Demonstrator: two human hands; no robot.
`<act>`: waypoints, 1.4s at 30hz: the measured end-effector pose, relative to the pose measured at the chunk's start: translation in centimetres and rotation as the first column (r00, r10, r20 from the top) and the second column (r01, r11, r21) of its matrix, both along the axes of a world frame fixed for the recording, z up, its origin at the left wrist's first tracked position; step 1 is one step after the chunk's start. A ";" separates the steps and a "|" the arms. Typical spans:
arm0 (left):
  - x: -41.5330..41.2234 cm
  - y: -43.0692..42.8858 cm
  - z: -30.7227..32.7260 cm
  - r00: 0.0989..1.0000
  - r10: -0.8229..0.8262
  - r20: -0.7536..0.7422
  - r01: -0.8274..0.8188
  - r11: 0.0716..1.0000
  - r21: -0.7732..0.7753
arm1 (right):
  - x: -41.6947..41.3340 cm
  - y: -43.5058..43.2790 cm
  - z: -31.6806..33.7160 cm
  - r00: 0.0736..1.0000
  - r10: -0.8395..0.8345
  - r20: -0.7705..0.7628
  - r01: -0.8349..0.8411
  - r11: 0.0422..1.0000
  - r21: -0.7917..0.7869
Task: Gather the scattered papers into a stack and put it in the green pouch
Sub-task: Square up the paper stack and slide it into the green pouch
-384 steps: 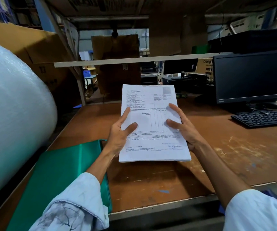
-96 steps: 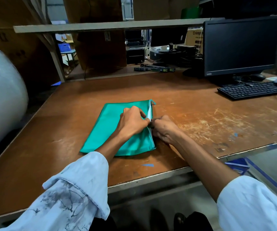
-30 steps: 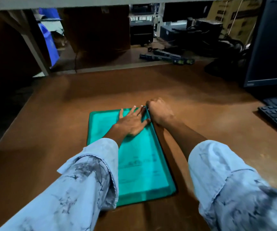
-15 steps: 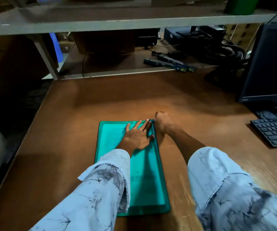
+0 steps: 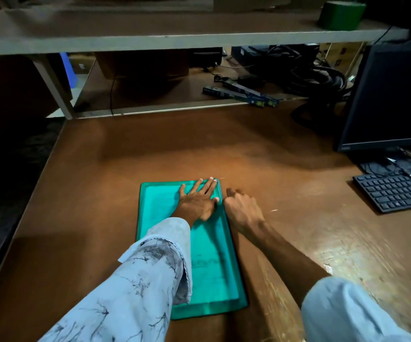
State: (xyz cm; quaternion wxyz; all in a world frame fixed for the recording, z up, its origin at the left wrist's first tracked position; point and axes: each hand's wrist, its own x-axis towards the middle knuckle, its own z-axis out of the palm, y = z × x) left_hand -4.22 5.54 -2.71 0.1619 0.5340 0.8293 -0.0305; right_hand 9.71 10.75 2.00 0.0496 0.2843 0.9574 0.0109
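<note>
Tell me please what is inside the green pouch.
Printed paper shows faintly through the green pouch. The left hand lies flat on top and its sleeve hides part; sheet count cannot be seen.

— What's the wearer got on?
— On my feed, the left sleeve [image 5: 145, 280] is pale blue-grey cloth with dark branching streaks and a loose cuff.
— The other?
— I see the right sleeve [image 5: 342, 312] in the same pale cloth, ending near the elbow. The left hand [image 5: 197, 202] and right hand [image 5: 242, 209] are bare.

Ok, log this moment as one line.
left hand: flat on green pouch | right hand: curled beside pouch's right edge, grip unclear | papers: inside pouch
</note>
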 end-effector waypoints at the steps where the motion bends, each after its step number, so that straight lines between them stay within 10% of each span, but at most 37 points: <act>1: 0.0 0.0 0.2 1.000 -0.002 0.010 0.002 1.000 -0.016 | 0.8 -0.9 -0.2 1.000 0.012 -0.015 -0.012 1.000 0.010; 10: 3.3 -4.5 -0.6 0.997 -0.022 -0.075 0.039 0.971 0.235 | 1.7 -1.0 -2.6 0.940 -0.204 -0.274 0.150 0.967 -0.205; 27: 4.8 -4.8 -1.3 0.996 0.058 -0.073 -0.046 0.986 0.162 | 2.3 0.4 -0.8 0.987 0.160 -0.013 -0.160 0.986 0.037; 42: 7.1 -7.2 -1.1 0.997 0.033 -0.069 -0.019 0.979 0.204 | 5.0 -3.0 -1.3 0.994 0.013 -0.104 -0.019 0.998 -0.062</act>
